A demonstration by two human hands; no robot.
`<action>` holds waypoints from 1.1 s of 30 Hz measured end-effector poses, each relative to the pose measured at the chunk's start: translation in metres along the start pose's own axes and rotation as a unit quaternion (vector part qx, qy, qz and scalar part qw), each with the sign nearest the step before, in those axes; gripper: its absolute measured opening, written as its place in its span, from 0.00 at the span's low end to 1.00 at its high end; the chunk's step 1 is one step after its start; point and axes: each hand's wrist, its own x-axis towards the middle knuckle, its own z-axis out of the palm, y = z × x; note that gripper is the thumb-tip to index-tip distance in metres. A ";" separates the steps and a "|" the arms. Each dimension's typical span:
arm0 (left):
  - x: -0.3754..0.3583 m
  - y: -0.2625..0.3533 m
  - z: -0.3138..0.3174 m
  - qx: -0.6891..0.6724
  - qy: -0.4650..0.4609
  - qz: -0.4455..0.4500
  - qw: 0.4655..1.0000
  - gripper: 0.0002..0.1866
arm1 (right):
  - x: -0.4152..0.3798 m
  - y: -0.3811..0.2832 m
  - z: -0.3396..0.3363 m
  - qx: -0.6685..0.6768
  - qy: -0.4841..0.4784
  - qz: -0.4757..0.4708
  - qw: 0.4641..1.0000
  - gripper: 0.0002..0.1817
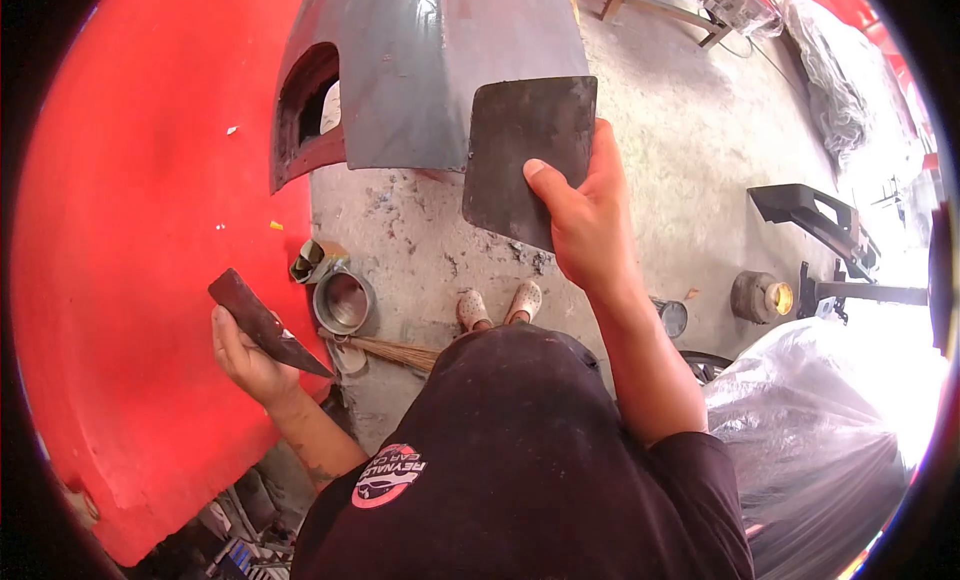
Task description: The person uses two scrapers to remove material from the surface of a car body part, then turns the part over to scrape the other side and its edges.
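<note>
My right hand (585, 220) grips a dark square metal plate (525, 155) by its lower right corner, holding it up in front of a grey car bumper (430, 70). My left hand (248, 358) holds a thin dark scraper blade (265, 325) edge-on, close to a large red car body panel (140, 240) on the left. Both hands are raised above the concrete floor (680, 150). My feet in light shoes (498, 305) show below the plate.
An open metal can (343, 302) and a small broom (395, 353) lie on the floor by the red panel. Two more cans (760, 298) sit at the right, beside a black bumper piece (810, 212). Clear plastic sheeting (830, 420) covers something at lower right.
</note>
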 end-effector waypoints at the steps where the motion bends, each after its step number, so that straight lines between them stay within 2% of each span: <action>1: -0.004 0.002 0.003 -0.006 0.013 0.001 1.000 0.13 | -0.004 0.000 -0.001 0.000 0.002 -0.003 1.000 0.18; 3: -0.004 0.002 0.010 -0.016 0.028 0.002 0.999 0.13 | -0.005 0.005 -0.001 -0.022 0.001 -0.060 0.998 0.17; 7: -0.005 0.001 0.008 -0.002 0.024 0.015 1.000 0.13 | -0.004 -0.001 0.002 0.034 0.004 -0.014 0.999 0.16; 9: -0.001 -0.002 0.005 0.002 0.008 0.021 1.000 0.13 | -0.003 0.005 -0.002 -0.041 -0.001 -0.073 0.996 0.16; 13: -0.005 -0.002 0.008 -0.004 0.007 0.024 1.000 0.14 | 0.000 0.011 -0.002 -0.055 0.016 -0.070 0.996 0.17; 15: -0.007 -0.002 0.011 0.007 0.008 0.029 1.000 0.14 | 0.003 0.014 0.000 0.045 0.024 -0.040 0.998 0.18; 19: -0.006 -0.008 0.017 -0.005 0.012 0.016 1.000 0.14 | 0.008 0.024 0.008 0.037 0.062 -0.077 0.994 0.18; 21: -0.009 -0.006 0.020 -0.006 0.021 0.021 1.000 0.14 | 0.017 0.022 0.010 -0.137 0.043 -0.174 0.974 0.20; 22: -0.014 -0.002 0.021 -0.005 0.012 0.024 1.000 0.14 | 0.020 0.012 0.009 -0.136 0.043 -0.176 0.974 0.20; 24: -0.016 -0.001 0.017 -0.005 0.009 0.025 1.000 0.15 | 0.033 -0.010 0.000 0.065 -0.082 -0.129 0.986 0.20; 26: -0.016 -0.004 0.005 0.102 -0.014 0.112 0.988 0.15 | 0.045 -0.017 -0.019 0.046 -0.155 -0.101 0.982 0.21; 28: -0.016 -0.003 -0.005 0.074 0.004 0.077 0.994 0.15 | 0.049 -0.024 -0.030 -0.091 -0.210 -0.088 0.969 0.21; 29: -0.017 -0.002 -0.008 0.043 0.017 0.044 0.998 0.15 | 0.049 -0.025 -0.032 -0.089 -0.214 -0.088 0.969 0.21; 31: -0.017 -0.005 -0.017 0.068 0.031 0.068 0.995 0.15 | 0.048 -0.025 -0.033 -0.118 -0.263 -0.041 0.957 0.20; 32: -0.017 -0.007 -0.021 0.090 0.043 0.091 0.991 0.15 | 0.053 -0.023 -0.036 -0.157 -0.250 -0.109 0.949 0.19; 33: -0.017 -0.007 -0.023 0.091 0.046 0.092 0.991 0.15 | 0.059 -0.026 -0.037 -0.120 -0.244 -0.099 0.957 0.19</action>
